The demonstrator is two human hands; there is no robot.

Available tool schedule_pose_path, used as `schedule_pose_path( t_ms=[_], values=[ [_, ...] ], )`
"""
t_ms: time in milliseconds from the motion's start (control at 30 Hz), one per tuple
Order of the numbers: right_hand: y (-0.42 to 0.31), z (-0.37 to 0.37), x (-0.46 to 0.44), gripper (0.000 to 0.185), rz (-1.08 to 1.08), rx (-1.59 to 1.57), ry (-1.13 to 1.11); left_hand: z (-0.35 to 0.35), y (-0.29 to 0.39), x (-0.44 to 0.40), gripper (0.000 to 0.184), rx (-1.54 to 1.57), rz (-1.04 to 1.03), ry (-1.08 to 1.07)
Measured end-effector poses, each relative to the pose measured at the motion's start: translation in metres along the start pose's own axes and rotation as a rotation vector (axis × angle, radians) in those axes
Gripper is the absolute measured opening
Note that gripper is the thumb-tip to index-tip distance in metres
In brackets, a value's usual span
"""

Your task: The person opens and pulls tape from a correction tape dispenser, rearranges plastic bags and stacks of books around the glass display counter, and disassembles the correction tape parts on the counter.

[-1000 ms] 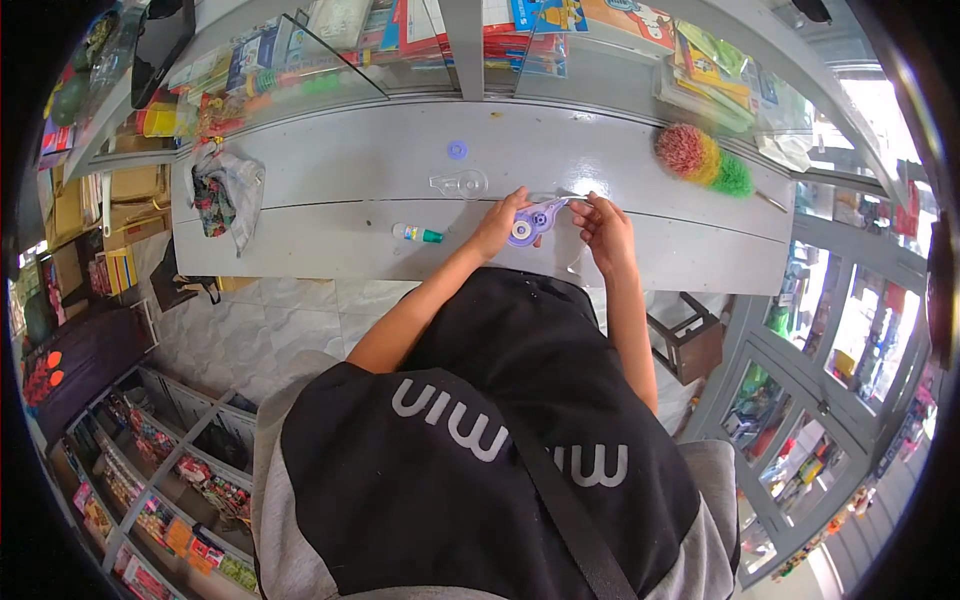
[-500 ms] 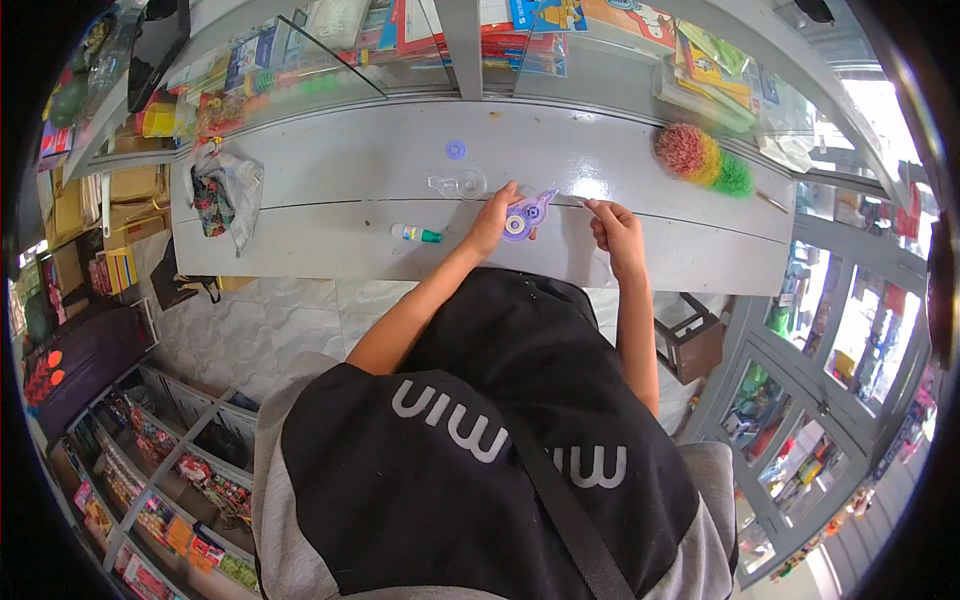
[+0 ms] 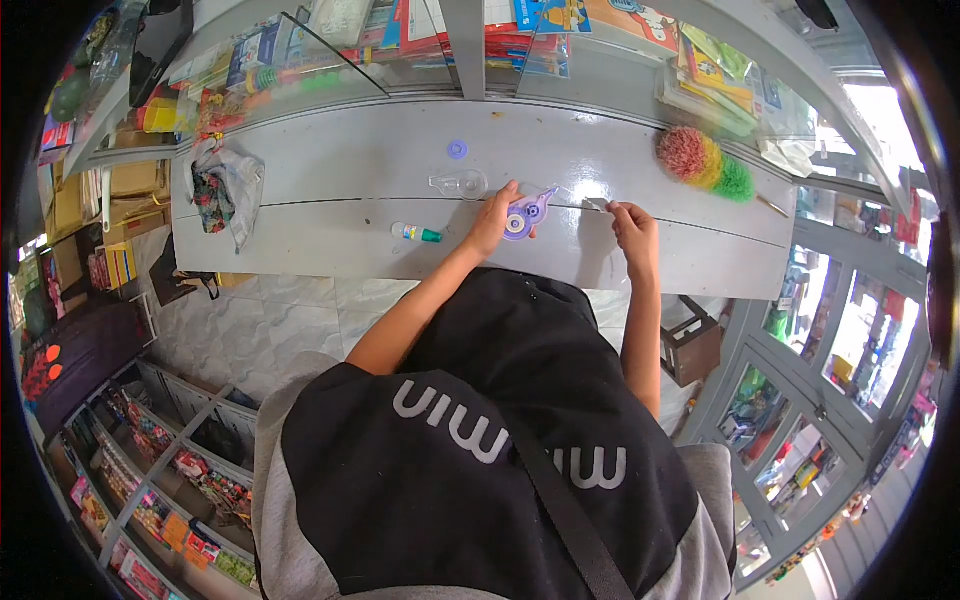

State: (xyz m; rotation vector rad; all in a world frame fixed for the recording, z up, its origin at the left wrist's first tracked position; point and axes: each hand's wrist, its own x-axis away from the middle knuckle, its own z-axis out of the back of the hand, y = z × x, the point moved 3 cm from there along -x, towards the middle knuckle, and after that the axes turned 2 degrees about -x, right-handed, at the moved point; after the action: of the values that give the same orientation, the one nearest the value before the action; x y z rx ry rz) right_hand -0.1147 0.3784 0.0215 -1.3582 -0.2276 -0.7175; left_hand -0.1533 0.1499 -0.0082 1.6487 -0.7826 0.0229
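Note:
My left hand (image 3: 492,222) is closed around a purple correction tape dispenser (image 3: 526,214), its inner reels uncovered and its tip pointing to the upper right. A thin pale strip of tape (image 3: 580,197) runs from that tip toward my right hand (image 3: 634,232), whose fingers pinch its end. Beyond my left hand, a clear plastic cover (image 3: 459,184) lies on the counter, with a small purple wheel (image 3: 457,149) farther back. A small bottle with a green cap (image 3: 416,233) lies on its side to the left of my left hand.
The grey counter (image 3: 330,200) meets a glass display case (image 3: 420,75) along its back. A colourful duster (image 3: 702,163) lies at the right, and a plastic bag with patterned cloth (image 3: 225,195) at the left. Below the counter's right side is a brown stool (image 3: 692,345).
My right hand has moved a little to the right, away from the dispenser, and more of the strip shows between them. My left hand and the dispenser have hardly moved.

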Motion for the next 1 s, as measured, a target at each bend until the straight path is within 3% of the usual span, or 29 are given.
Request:
schedule_pose_path(
  t_ms=[367,900,1000],
  values=[
    [0.017,0.037,0.002,0.016,0.027,0.043,0.153,-0.002,0.001,0.001,0.065,0.035,0.006,-0.043],
    [0.030,0.056,0.001,0.013,0.019,-0.086,0.179,-0.006,0.004,0.006,0.062,-0.030,0.041,-0.055],
    [0.029,0.055,0.000,0.016,0.197,0.123,0.227,-0.008,0.007,0.006,0.062,-0.023,0.061,-0.071]
  ],
)
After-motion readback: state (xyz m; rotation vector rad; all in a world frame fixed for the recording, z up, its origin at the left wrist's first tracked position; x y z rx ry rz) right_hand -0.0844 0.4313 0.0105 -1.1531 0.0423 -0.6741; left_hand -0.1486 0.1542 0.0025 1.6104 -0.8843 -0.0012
